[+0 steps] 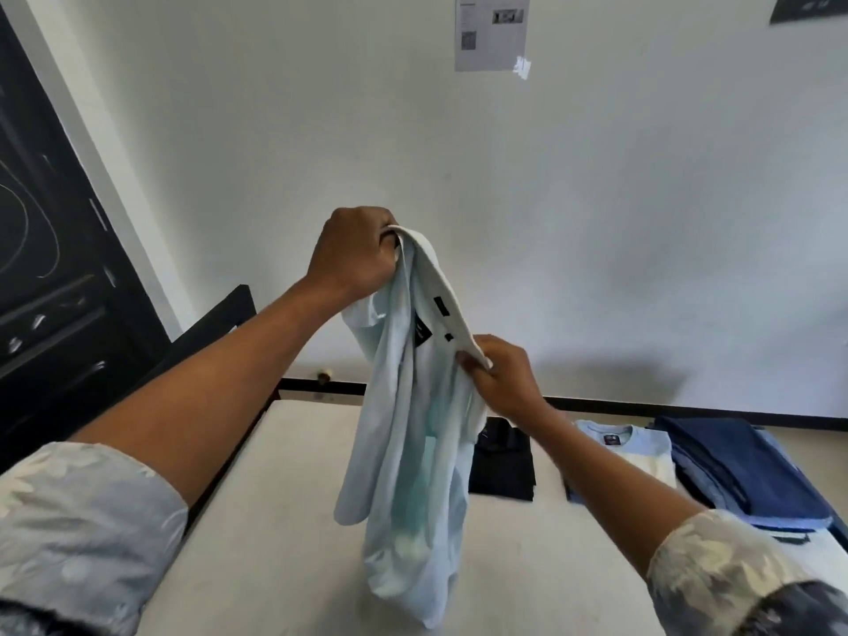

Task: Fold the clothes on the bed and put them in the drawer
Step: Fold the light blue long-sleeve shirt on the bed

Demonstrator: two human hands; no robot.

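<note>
**Two flowery sleeves (78, 530), two hands, one shirt held up**

Both arms reach out over the bed (284, 521). One pale blue shirt (413, 475) hangs in the air between them, above the middle of the bed.

The left hand (353, 254) is high, and its fingers are curled tight round one end of the white collar. The right hand (502, 376) is lower and pinches the other end of the collar between thumb and fingers. So the collar slants down from left to right.

The shirt's long side runs up and down, with the collar on top and the bottom end hanging low near the bed. It is bunched up and not flat. I cannot tell if the bottom touches the bed.

Three folded piles lie in a row on the bed, behind the shirt and to the right: one black top (504, 465), one light blue T-shirt (642, 452) and one stack of dark blue clothes (743, 470). The hanging shirt hides part of the black top, and the right arm crosses over the T-shirt.

One sheet of paper (493, 32) is stuck on the white wall. One dark door (55, 291) stands on the left.
</note>
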